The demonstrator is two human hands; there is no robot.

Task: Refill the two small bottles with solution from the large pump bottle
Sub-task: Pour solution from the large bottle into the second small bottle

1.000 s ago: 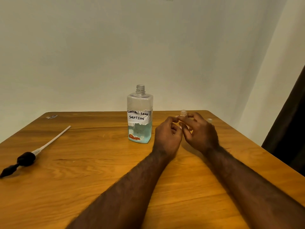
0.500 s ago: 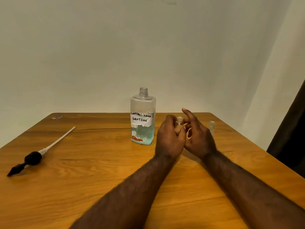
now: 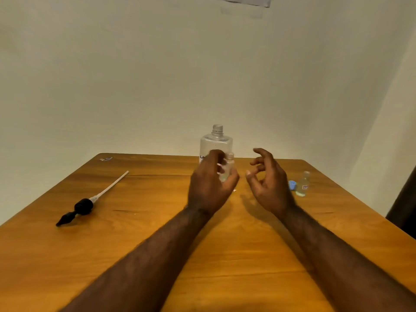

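The left hand [image 3: 210,188] held a small bottle [image 3: 227,168] upright by its body, light, smooth and probably slippery, just in front of the large bottle [image 3: 215,143], while the right hand [image 3: 269,185] hung empty and loosely spread beside it, the second small bottle [image 3: 302,184] standing just beyond.

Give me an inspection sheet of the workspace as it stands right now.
Surface: wooden table, no spills seen.
Job's things: large bottle upright at the far edge, neck open, partly behind the left hand; black pump with its tube lying apart at left; one small bottle held upright, uncapped; second small bottle standing at right, uncapped, beside a blue cap.
Clutter: small scrap near the far left corner; tiny white bit by the left hand.
Grips: left hand closed on the small bottle; right hand open, empty.
Cables: nothing seen.
Surroundings: plain wall; dark curtain at right.
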